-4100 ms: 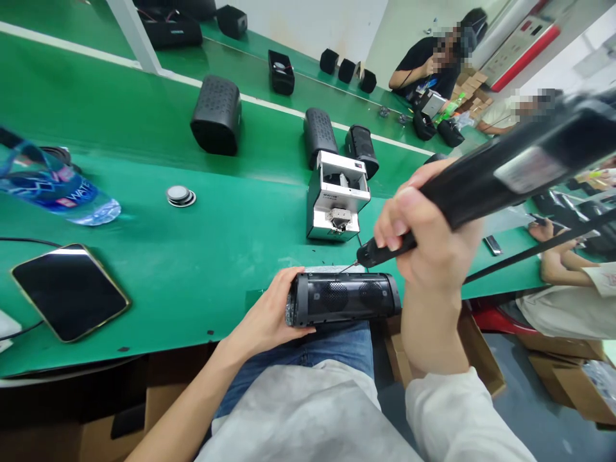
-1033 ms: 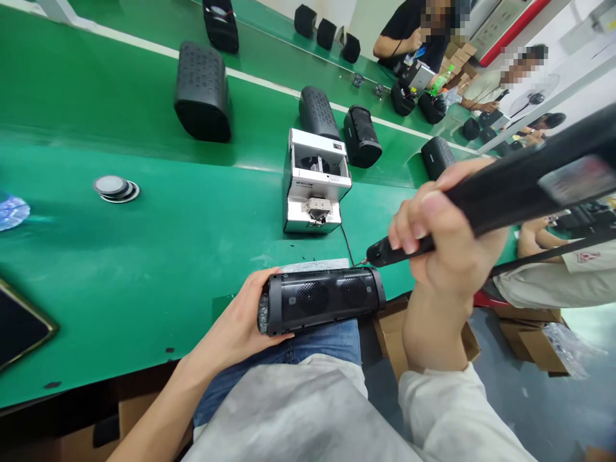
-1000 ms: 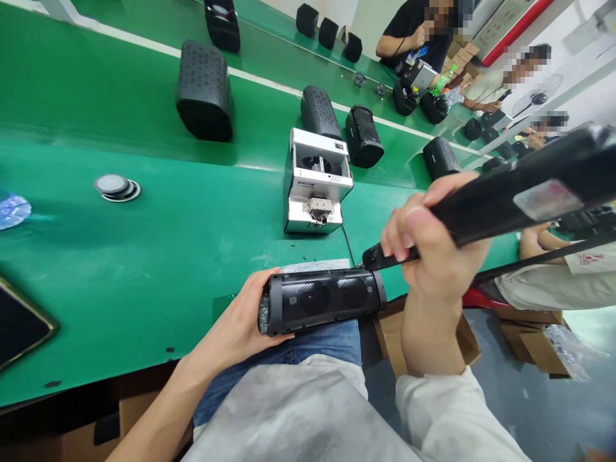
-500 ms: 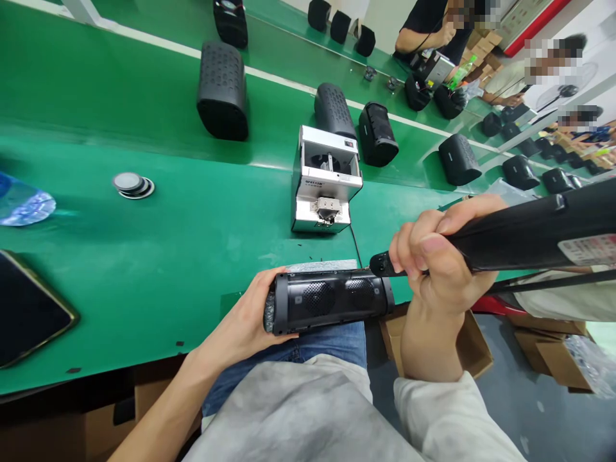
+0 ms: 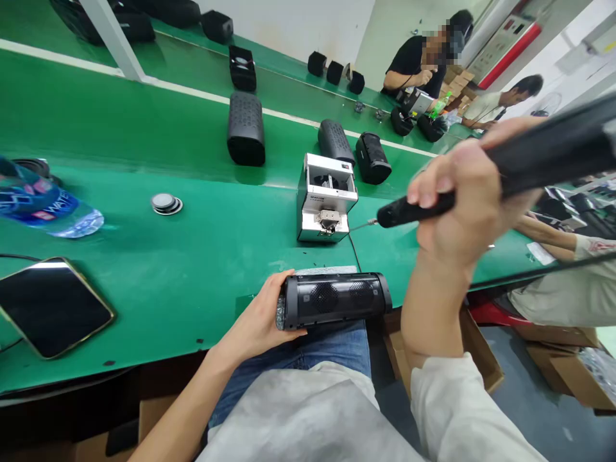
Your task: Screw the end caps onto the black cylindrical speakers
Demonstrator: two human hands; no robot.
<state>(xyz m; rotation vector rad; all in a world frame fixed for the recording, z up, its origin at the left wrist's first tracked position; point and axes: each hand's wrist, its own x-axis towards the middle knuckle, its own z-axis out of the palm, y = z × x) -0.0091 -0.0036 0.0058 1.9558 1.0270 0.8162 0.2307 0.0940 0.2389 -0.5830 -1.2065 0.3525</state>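
My left hand [image 5: 262, 314] grips the left end of a black speaker body [image 5: 339, 298], which lies on its side at the table's front edge, above my lap. Two round perforated patches show on its glossy face. Raised to the right, my right hand [image 5: 462, 192] is wrapped round a black electric screwdriver [image 5: 543, 151]. Its thin metal bit points left, with the tip close to the lower right corner of a silver screw feeder [image 5: 327, 199]. From this view I cannot tell whether the bit carries a screw. A grey foam pad [image 5: 327, 270] lies partly behind the speaker.
On the left are a water bottle [image 5: 52, 205], a phone [image 5: 58, 308] and a small stack of discs [image 5: 166, 204]. Black speaker housings [image 5: 246, 128] stand behind the feeder. A cardboard box [image 5: 481, 353] is below right. Other people [image 5: 414, 70] sit further along the bench.
My right hand has lifted the screwdriver away from the speaker's right end, up and towards the feeder. The left hand keeps its hold. The camera view has shifted.
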